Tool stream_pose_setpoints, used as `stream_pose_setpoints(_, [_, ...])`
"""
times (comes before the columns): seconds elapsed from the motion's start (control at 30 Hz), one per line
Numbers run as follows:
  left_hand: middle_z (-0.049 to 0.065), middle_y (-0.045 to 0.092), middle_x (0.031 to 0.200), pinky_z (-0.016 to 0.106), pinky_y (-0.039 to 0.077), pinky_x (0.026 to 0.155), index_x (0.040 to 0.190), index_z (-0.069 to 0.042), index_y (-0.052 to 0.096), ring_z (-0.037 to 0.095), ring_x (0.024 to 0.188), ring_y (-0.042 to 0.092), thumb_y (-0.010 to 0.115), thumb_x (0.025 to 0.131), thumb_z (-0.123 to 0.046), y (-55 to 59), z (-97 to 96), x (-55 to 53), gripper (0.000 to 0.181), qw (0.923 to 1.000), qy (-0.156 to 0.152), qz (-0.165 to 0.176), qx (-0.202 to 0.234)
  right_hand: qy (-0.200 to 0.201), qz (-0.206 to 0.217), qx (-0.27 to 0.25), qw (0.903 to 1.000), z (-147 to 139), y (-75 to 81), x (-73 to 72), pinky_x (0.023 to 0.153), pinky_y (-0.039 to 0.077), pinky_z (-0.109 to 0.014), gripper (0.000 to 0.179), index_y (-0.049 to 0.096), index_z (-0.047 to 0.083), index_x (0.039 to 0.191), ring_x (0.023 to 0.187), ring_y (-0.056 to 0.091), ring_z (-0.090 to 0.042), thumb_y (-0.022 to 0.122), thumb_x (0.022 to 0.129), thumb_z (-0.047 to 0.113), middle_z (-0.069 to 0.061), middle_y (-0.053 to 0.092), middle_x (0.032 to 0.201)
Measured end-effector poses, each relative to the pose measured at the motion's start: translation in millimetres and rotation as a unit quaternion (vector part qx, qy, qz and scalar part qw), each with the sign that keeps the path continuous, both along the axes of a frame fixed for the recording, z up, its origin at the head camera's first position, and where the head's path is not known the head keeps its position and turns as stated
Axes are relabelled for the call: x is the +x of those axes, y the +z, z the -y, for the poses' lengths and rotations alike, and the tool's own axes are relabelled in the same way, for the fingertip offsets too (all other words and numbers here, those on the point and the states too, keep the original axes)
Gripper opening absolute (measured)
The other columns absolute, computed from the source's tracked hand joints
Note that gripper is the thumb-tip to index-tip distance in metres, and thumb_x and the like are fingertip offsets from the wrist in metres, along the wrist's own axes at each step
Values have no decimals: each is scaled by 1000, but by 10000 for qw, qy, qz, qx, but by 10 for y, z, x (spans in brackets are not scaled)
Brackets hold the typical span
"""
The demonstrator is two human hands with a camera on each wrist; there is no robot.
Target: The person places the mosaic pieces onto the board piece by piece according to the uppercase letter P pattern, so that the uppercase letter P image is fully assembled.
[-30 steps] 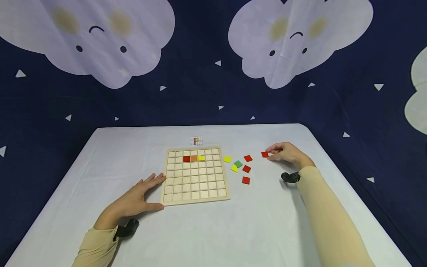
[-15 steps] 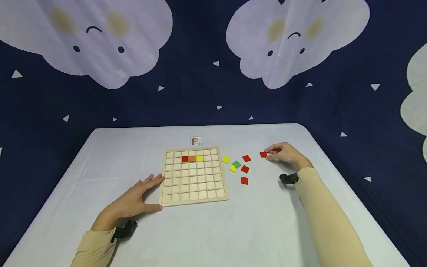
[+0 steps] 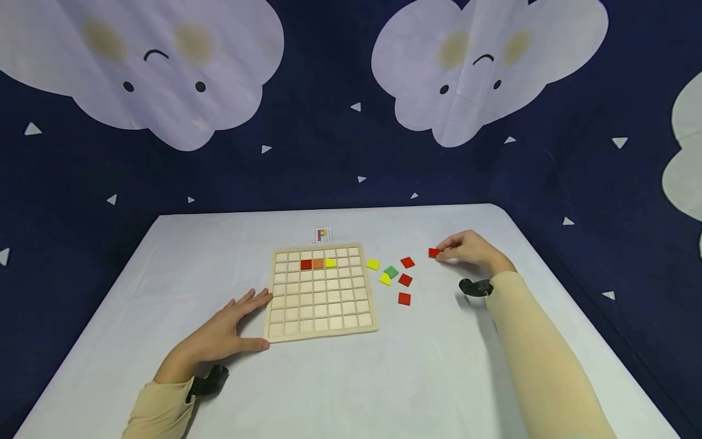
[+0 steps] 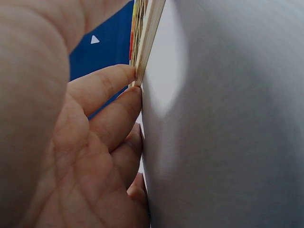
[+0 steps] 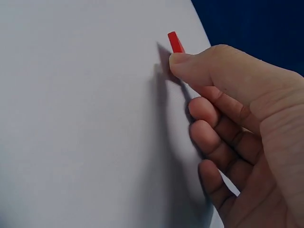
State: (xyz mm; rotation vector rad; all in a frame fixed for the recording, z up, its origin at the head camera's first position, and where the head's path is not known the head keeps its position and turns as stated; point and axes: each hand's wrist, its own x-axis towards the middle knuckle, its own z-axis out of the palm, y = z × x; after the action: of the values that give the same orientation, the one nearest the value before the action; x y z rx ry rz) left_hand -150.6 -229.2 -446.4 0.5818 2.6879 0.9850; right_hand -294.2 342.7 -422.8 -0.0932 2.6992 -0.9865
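Note:
My right hand (image 3: pixel 468 251) pinches a red square tile (image 5: pixel 175 42) between thumb and fingers, just above the white table; in the right wrist view the tile casts a shadow below it. With fingers spread, my left hand (image 3: pixel 223 329) rests at the left edge of a wooden grid board (image 3: pixel 320 329). In the left wrist view its fingertips touch the board's side (image 4: pixel 151 38). One row of the board holds a red tile (image 3: pixel 306 264), an orange tile (image 3: pixel 318 263) and a yellow piece with a cut corner (image 3: pixel 330 263).
Right of the board lie loose pieces: a yellow tile (image 3: pixel 373 264), a green tile (image 3: pixel 391 272), a cut-corner yellow piece (image 3: pixel 385 279) and red tiles (image 3: pixel 404 280). A small printed pattern card (image 3: pixel 322 235) lies behind the board. A dark cloud-print curtain (image 3: pixel 323 122) hangs beyond the table.
My right hand has lifted the red tile slightly off the table. The left hand stays at the board's edge, and the loose tiles have not moved.

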Motion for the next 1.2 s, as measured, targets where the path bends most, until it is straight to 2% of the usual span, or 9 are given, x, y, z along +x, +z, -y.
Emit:
stream_pose_setpoints(0.07, [17, 39, 172, 77, 11, 129, 162, -12, 49, 52, 163, 21, 94, 79, -42, -12, -9, 9, 99, 10000, 7, 15, 7, -41, 52, -37, 10000, 12, 27, 9, 92, 48, -29, 38, 79, 9, 124, 108, 58, -23, 82, 93, 32, -6, 77, 121])
stream_pose_setpoints(0.17, [16, 38, 173, 77, 11, 130, 162, -12, 48, 51, 163, 22, 93, 79, -43, -17, -11, 11, 99, 10000, -1, 22, -24, 8, -12, -55, 10000, 52, 51, 12, 93, 49, -30, 37, 78, 10, 125, 110, 60, -24, 80, 94, 32, -7, 77, 123])
stream_pose_setpoints(0.5, [17, 40, 172, 77, 12, 129, 161, -11, 49, 52, 162, 24, 94, 80, -41, -7, -36, -2, 98, 9999, -46, -91, 23, 269, -504, -222, 9981, 414, 181, -122, 93, 50, -30, 31, 80, 8, 119, 99, 63, -19, 83, 93, 24, -2, 80, 104])
stream_pose_setpoints(0.7, [18, 40, 172, 77, 12, 129, 161, -11, 49, 53, 162, 23, 94, 80, -41, -3, -35, 1, 97, 9999, -46, -69, 64, 433, -623, -520, 9958, 740, 255, -181, 90, 53, -30, 30, 80, 7, 116, 94, 66, -20, 86, 90, 21, -3, 79, 100])
stream_pose_setpoints(0.93, [19, 38, 172, 78, 12, 128, 162, -10, 48, 53, 162, 23, 94, 80, -41, -19, 5, -20, 99, 10000, -5, -18, -21, 684, -801, -744, 9917, 1182, 270, -210, 79, 55, -24, 26, 80, 7, 110, 88, 67, -17, 88, 88, 20, -2, 78, 96])
stream_pose_setpoints(1.2, [17, 38, 173, 77, 11, 129, 163, -11, 47, 52, 163, 22, 93, 81, -41, -20, 5, -23, 99, 10000, -19, -19, 11, 1111, -955, -952, 9846, 1720, 314, -206, 85, 57, -28, 23, 81, 8, 108, 89, 70, -16, 86, 89, 20, -4, 79, 99])
